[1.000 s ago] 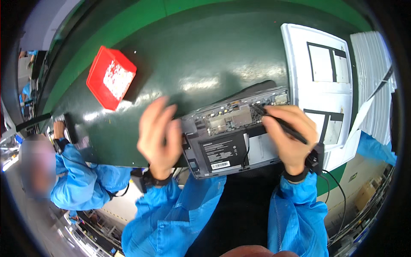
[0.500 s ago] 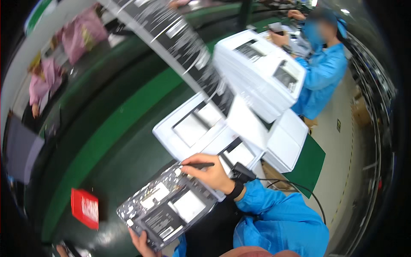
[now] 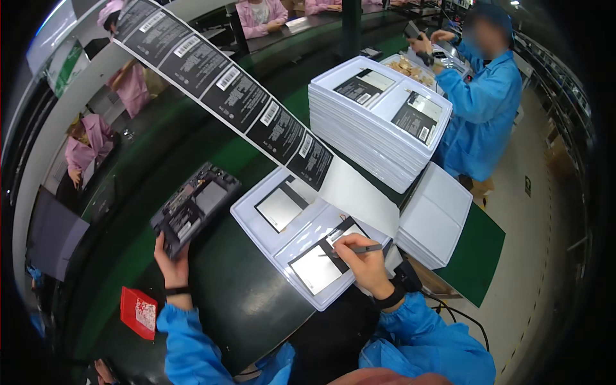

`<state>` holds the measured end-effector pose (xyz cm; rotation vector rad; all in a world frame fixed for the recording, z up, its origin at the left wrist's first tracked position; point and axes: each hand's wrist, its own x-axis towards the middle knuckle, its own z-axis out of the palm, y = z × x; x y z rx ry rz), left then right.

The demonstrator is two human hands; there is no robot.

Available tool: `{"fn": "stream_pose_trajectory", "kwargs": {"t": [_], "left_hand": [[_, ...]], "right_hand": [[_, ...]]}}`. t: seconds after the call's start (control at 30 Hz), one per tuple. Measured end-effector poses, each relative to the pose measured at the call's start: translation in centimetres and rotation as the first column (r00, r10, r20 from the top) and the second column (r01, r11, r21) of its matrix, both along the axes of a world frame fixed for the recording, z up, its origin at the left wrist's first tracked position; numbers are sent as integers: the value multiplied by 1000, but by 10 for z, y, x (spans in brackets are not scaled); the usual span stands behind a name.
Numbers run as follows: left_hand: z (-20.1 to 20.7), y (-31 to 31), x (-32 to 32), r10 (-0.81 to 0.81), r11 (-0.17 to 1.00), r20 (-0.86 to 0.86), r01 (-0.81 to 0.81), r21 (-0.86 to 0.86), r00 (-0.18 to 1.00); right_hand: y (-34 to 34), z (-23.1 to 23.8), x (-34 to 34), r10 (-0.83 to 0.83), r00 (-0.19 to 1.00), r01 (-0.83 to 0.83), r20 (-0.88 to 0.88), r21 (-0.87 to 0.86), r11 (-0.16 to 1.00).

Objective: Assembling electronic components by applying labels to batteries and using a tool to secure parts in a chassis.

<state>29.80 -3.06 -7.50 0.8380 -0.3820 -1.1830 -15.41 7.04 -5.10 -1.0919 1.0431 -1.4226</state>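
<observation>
Two packs (image 3: 281, 208) sat untaken in centre tray (image 3: 269, 247); your left fingers (image 3: 161, 247) clamped opened laptop (image 3: 196, 205), right fingers (image 3: 348, 246) slim tool (image 3: 367, 248).

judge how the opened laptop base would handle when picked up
Probably stiff: the laptop base shows no sag, gripped near one end by the left hand. Likely fragile inside, its circuit board being uncovered. It may tip, held off-centre.

One wide head-worn view looks down across the bench (image 3: 237, 282).
</observation>
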Motion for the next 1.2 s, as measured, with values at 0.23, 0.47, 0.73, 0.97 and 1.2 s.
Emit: {"fn": "stream_pose_trajectory", "kwargs": {"t": [0.23, 0.47, 0.73, 0.97, 1.2], "left_hand": [[4, -39, -62, 438, 899, 839, -186, -397, 323], [25, 25, -196, 256, 850, 966, 481, -215, -21], [17, 56, -204, 244, 747, 967, 649, -142, -70], [20, 92, -178, 233, 775, 962, 624, -97, -139], [22, 137, -119, 216, 902, 929, 425, -73, -300]], "right_hand": [[6, 18, -26, -91, 925, 31, -369, -166, 986], [-27, 31, -13, 71, 910, -159, -409, -185, 970], [-81, 30, 3, -156, 314, -155, -936, -213, 965], [-144, -26, -39, -296, 247, 26, -923, -299, 954], [-73, 64, -4, -194, 652, -338, -733, -510, 791]]}}
